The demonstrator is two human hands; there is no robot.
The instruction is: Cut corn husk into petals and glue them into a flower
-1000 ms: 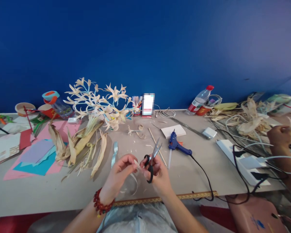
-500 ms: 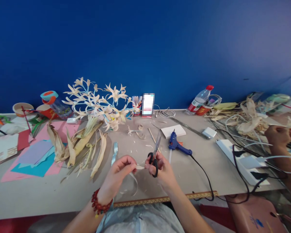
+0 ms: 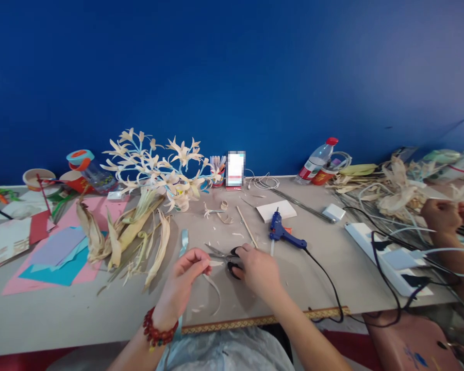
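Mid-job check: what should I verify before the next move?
1. Pale strip in left hand: ok, pinched at the fingertips.
2. Right hand at the handle end of the scissors: ok. Firmness of its grip: cannot tell.
3. Scissors well clear of left hand: not ok, in my judgement; the tips lie very near its fingertips.
4. Glue gun cool: cannot tell.
5. Co-worker's hand away from the scissors: ok, far right.

Head-worn view, forward and down
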